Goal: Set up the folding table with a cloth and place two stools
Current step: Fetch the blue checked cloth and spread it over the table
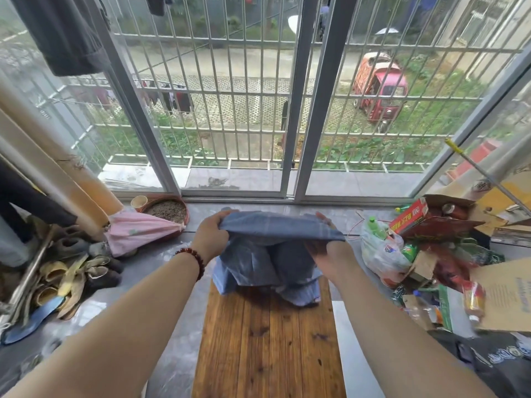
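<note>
your left hand [211,235] and right hand [330,254] each pinch an edge of the blue cloth [270,254], fingers closed on the fabric, holding it bunched over the far end of the wooden table [267,346]. the table stands open; the cloth is not yet spread. no stools are in view.

- A home's enclosed balcony: barred sliding window [258,110] overlooking a yard.
- Hanging laundry [61,33], worn shoes [74,271] and boxes of household clutter [436,225] on the tiled floor [161,326].
</note>
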Available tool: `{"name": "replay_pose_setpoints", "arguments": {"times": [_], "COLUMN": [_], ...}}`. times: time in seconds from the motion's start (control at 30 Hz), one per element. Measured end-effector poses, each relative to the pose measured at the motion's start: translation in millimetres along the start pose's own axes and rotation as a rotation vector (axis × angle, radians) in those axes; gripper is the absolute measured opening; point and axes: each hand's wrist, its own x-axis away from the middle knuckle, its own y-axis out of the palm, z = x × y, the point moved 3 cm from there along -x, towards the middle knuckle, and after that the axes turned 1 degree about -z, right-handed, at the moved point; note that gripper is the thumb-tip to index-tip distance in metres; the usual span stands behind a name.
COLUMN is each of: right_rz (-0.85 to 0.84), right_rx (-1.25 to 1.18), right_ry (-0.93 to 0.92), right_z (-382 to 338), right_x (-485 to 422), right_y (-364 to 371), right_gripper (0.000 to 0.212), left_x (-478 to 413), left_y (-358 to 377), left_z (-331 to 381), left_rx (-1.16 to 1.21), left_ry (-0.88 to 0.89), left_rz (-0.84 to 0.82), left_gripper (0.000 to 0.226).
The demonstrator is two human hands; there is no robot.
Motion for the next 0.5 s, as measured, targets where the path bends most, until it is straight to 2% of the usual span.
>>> {"name": "replay_pose_setpoints", "arguments": {"times": [0.03, 0.07, 0.1, 0.17, 0.2, 0.23, 0.27, 0.33, 0.43, 0.5], "right_rz": [-0.062, -0.054, 0.077, 0.194, 0.165, 0.097, -0.044, -0.176, -0.217, -0.257], "right_rx": [0.009, 0.083, 0.145, 0.39, 0.391, 0.183, 0.012, -0.168, -0.158, -0.241], "right_ry": [-0.005, -0.056, -0.056, -0.187, -0.255, -0.148, -0.102, -0.157, -0.213, -0.233], "right_z": [-7.1, -16.8, -23.8, -36.2, -42.7, -44.3, -47.9, -62.4, -73.9, -80.6], "right_x": [-2.1, -4.0, -6.2, -10.9, -8.6, -3.4, 0.8, 11.3, 15.0, 18.5], "right_y": [7.4, 11.9, 20.4, 30.6, 33.8, 40.4, 44.3, 51.2, 64.6, 75.4], "right_gripper": [0.036, 0.033, 0.033, 0.043, 0.043, 0.036, 0.03, 0.027, 0.023, 0.021], "left_x": [-2.7, -5.2, -8.7, -16.8, -20.5, -24.1, -26.7, -32.3, -21.8, -20.7], "left_y": [-2.0, -4.6, -7.5, -13.8, -17.3, -20.6, -24.3, -29.4, -38.5, -43.8], "left_z": [9.7, 18.2, 25.7, 36.8, 40.8, 42.5, 44.9, 48.8, 76.7, 90.3], "left_rx": [0.0, 0.004, 0.003, 0.005, 0.012, 0.017, 0.022, 0.029, 0.048, 0.039], "left_ry": [0.011, 0.016, 0.031, 0.085, 0.113, 0.137, 0.155, 0.198, 0.246, 0.283], "left_rz": [0.014, 0.025, 0.038, 0.049, 0.049, 0.052, 0.061, 0.088, 0.145, 0.201], "left_gripper": [0.054, 0.054, 0.055, 0.058, 0.058, 0.059, 0.059, 0.06, 0.062, 0.059]}}
